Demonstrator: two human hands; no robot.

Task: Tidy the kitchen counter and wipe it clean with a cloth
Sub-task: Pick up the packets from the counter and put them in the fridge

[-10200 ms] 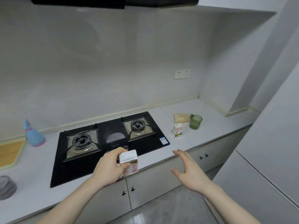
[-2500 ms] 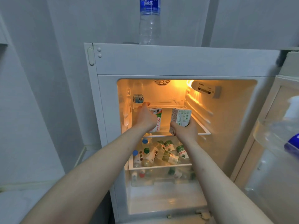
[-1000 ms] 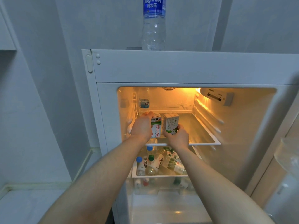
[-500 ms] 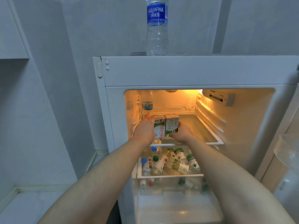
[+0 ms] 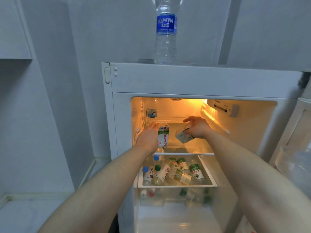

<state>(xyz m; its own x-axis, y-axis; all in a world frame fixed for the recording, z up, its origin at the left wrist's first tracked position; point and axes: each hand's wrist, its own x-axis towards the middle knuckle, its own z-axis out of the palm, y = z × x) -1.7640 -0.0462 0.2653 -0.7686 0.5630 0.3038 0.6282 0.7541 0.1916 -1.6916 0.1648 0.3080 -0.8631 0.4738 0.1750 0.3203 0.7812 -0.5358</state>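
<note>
- The open fridge (image 5: 193, 79) fills the view, its lit upper compartment in front of both outstretched arms; a clear Aquafina bottle (image 5: 165, 36) stands upright on its top.
- Below the glass shelf (image 5: 183, 153), a clear drawer (image 5: 176, 187) holds a jumble of small bottles lying on their sides, with green, blue and white caps and labels.
- A water bottle (image 5: 151, 111) stands at the back left corner of the upper shelf.
- The red-lettered milk carton (image 5: 162, 136) stands upright on the left of the shelf, white with a green band and red characters down its front. The left hand (image 5: 148, 138) lies against its left side, fingers fairly straight along it; whether they actually grip it cannot be told.
- The green-patterned carton (image 5: 182, 137) is just to the right of the first, apart from it, tilted sharply with its top leaning left and lifted off the shelf. The right hand (image 5: 196, 126) holds it from above and the right, fingers curled over it.
- Half a second ago the two cartons stood side by side, touching and upright, with a hand on each outer side; now the right one is tipped and raised away from its neighbour, while the left carton has stayed put.
</note>
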